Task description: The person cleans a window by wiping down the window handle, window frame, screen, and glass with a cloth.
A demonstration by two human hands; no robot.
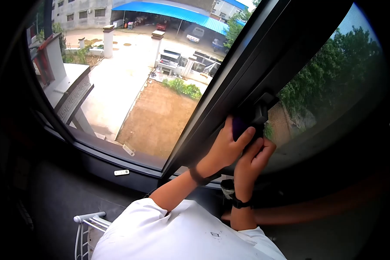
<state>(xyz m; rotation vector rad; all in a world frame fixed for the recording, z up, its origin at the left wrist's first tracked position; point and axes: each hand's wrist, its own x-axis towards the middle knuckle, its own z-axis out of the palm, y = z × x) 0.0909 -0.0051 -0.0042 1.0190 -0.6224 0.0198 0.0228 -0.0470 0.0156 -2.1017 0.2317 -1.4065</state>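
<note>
A dark window handle (261, 113) juts from the black window frame (229, 93). Just below it, a dark purple cloth (237, 128) is bunched against the frame, mostly hidden by shadow and fingers. My left hand (229, 145) is closed around the cloth, with the thumb over its front. Close beside it, my right hand (252, 159) has its fingers curled in at the lower end of the same dark bundle. Where the cloth ends and the handle's lower part begins I cannot make out.
A white remote control (121, 172) lies on the dark windowsill (138, 178). A white metal rack (91, 221) stands at lower left. Right of the frame is a mesh screen (329, 82). A small dark and pale object (227, 189) sits behind my right wrist. Outside is a yard.
</note>
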